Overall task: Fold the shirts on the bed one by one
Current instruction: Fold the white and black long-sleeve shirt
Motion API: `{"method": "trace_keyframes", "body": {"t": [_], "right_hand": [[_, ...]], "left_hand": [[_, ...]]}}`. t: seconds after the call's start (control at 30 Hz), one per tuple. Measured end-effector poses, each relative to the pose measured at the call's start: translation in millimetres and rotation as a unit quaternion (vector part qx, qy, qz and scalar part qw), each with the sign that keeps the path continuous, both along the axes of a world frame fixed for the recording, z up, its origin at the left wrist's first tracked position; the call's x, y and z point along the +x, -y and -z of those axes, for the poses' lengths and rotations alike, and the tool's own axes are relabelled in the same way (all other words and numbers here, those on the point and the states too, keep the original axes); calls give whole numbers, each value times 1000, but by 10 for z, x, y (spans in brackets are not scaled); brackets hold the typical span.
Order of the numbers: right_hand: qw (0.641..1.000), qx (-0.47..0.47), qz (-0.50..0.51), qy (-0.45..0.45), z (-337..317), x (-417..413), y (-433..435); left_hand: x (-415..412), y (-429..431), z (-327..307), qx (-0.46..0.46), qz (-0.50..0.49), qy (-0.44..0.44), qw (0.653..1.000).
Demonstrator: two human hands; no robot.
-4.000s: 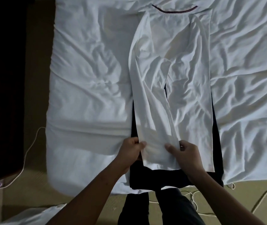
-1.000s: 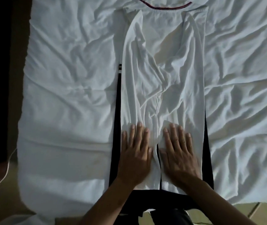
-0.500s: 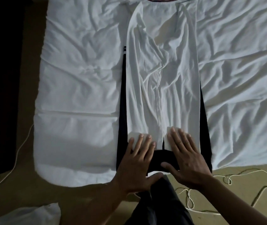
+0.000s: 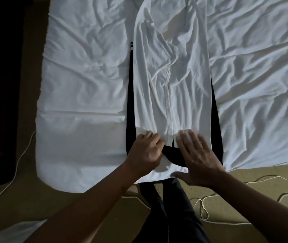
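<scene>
- While the white shirt [image 4: 171, 76] is laid lengthwise down the middle of the bed [image 4: 87, 85], both of its sides are seen already turned in to meet along a centre line, so the long narrow strip is judged done.
- And down at the near end, the hem is being handled: the left hand [image 4: 146, 151] is curled, its fingers closed on the shirt's bottom edge.
- The right hand [image 4: 199, 155] is laid flatter, fingers straight and spread across the hem on its side, thumb stretched toward the bed's edge; whether any cloth is pinched beneath cannot be told.
- Between the two hands a dark garment [image 4: 172, 156] is exposed; it is spread under the shirt and is shown as thin dark bands along both long sides too.
- What is left for this shirt, it is judged, is the crosswise folding: the hem to be carried up toward the far end until a compact packet is made.
- Creases are spotted all down the far half, so some smoothing may be called for.
- No finished, folded shirt is caught in view, and the dark garment, if a shirt it is, is yet to be dealt with, so the whole task is reckoned far from over.
- Off the bed, cords [image 4: 202, 206] are seen trailing on the floor [image 4: 104, 204].
</scene>
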State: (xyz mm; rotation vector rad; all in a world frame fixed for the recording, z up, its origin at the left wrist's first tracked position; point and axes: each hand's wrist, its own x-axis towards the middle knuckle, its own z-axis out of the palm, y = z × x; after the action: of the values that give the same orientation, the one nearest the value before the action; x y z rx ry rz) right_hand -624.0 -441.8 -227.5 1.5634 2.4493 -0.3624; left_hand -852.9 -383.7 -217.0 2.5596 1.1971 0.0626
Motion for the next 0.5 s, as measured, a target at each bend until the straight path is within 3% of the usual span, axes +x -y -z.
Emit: {"method": "trace_keyframes", "body": {"t": [0.1,0.27,0.5], "right_hand": [[999,-5,39,-8,-30,-120,-48],[992,84,76,-64,-162,-103,-348],[964,23,254,-75,-587,120,-1195]], "left_hand": [[52,-177,-108,-60,-42,6,997],[126,-565,-405,-165,-81,-48,982],[126,-1492,-792,-282,-99,-43,953]]}}
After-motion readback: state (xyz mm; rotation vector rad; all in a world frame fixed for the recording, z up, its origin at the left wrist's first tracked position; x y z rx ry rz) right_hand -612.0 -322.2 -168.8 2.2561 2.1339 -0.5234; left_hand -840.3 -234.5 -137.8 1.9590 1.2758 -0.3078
